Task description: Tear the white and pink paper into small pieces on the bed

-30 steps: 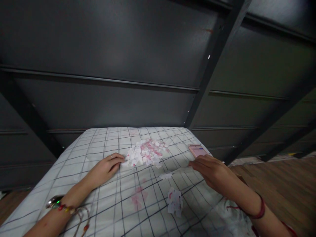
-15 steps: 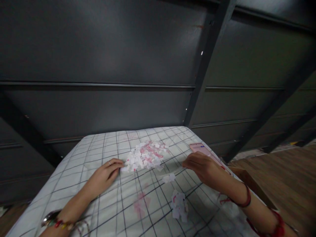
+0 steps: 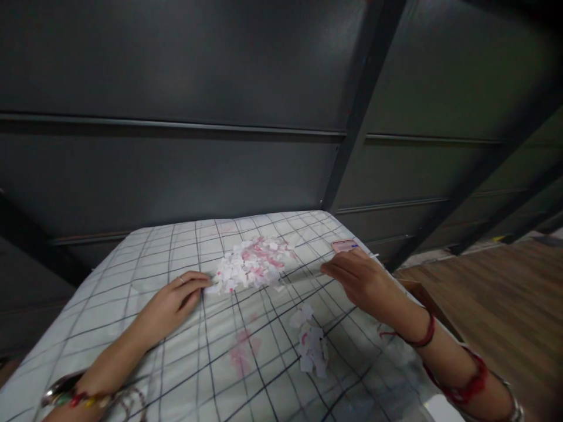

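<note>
A heap of torn white and pink paper scraps [image 3: 253, 264] lies on the table. At its left edge rests my left hand [image 3: 180, 296], fingers stretched out with their tips against an outlying scrap; the thumb sits slightly apart. My right hand [image 3: 358, 278] hovers right of the heap with fingertips pinched together; whatever is between them is too small to make out. Just behind that hand lies a pink phone [image 3: 345, 245], partly covered by it. Nearer to me is a smaller cluster of paper scraps [image 3: 313, 349].
A white checked cloth [image 3: 176, 375] covers the table and bears a pinkish patch [image 3: 244, 351]. Dark metal panels [image 3: 197, 176] rise behind the table's far edge. Beside its right edge stands a brown box [image 3: 433, 310]. A white object [image 3: 442, 408] shows at the bottom right.
The view has tilted down and shifted slightly, so most things sit higher and further left. My hands keep nearly the same poses. A white object has come into view at the bottom right.
</note>
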`<state>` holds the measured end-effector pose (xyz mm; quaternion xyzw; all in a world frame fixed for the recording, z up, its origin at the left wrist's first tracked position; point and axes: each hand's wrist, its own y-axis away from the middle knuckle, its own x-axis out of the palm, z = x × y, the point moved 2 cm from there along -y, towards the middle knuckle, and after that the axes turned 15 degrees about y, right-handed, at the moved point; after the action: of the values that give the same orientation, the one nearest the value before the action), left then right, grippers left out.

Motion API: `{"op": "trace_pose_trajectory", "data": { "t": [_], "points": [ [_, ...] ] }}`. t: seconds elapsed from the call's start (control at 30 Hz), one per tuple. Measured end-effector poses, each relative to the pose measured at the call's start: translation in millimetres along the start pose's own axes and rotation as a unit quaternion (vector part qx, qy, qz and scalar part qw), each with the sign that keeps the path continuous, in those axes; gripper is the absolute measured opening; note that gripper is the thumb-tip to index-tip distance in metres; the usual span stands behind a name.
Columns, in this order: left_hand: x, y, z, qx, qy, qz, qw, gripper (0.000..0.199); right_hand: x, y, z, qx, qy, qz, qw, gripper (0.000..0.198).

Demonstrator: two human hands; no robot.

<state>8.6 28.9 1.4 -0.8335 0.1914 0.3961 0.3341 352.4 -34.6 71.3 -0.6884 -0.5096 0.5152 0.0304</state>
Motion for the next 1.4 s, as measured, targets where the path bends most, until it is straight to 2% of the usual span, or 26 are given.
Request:
{"op": "trace_pose_trajectory", "data": {
  "t": [0.5, 0.8, 1.0, 1.13, 1.23, 1.4],
  "points": [
    [-3.1, 1.0, -6.6, -0.012, 0.004, -0.003, 1.000, 0.031, -0.8, 4.1, 3.2, 0.012, 0.003, -0.015, 1.000, 0.031],
    [-3.4, 2.5, -5.2, -0.021, 0.008, -0.011, 1.000, 0.030, -7.6, 1.7, 5.2, 0.023, -0.037, -0.015, 0.999, 0.031],
    [-3.6, 2.7, -4.9, -0.024, 0.007, -0.010, 1.000, 0.030, 1.6, -3.8, 10.6, 0.012, -0.021, -0.010, 1.000, 0.028],
    [-3.7, 2.6, -6.0, -0.023, 0.005, -0.002, 1.000, 0.031, -4.0, -2.5, 8.5, 0.014, -0.038, 0.011, 0.999, 0.028],
    [-3.6, 2.7, -6.3, -0.023, 0.005, 0.000, 1.000, 0.031, -9.5, -2.9, 6.8, 0.015, -0.032, 0.001, 0.999, 0.030],
    [-3.6, 3.4, -6.6, -0.024, 0.007, 0.000, 1.000, 0.030, -4.2, -5.5, 10.9, 0.015, -0.013, 0.000, 1.000, 0.028]
  ]
}}
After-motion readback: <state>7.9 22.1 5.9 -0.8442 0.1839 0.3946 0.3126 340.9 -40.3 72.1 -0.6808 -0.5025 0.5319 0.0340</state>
